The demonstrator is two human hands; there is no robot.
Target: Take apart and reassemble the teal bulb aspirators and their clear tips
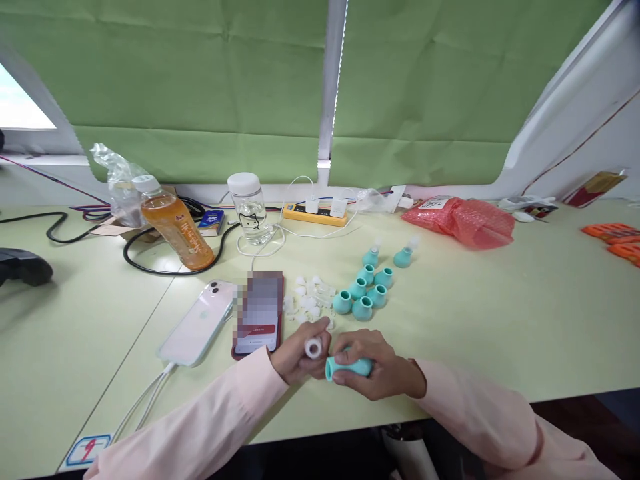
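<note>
My left hand is closed around a small white tubular piece, its round open end facing me. Beside it, my right hand grips a teal rubber bulb lying on its side, with the mouth pointing left toward my left hand. The two pieces are close but apart. Several more teal bulbs stand upright with open mouths just beyond my hands. Farther back, two teal bulbs carry clear tips on top. A pile of small white and clear plastic parts lies left of the bulbs.
Left of the parts lie a lit phone and a pale phone with a cable. Behind stand an orange drink bottle, a clear cup and a yellow power strip. A red bubble-wrap bag lies back right.
</note>
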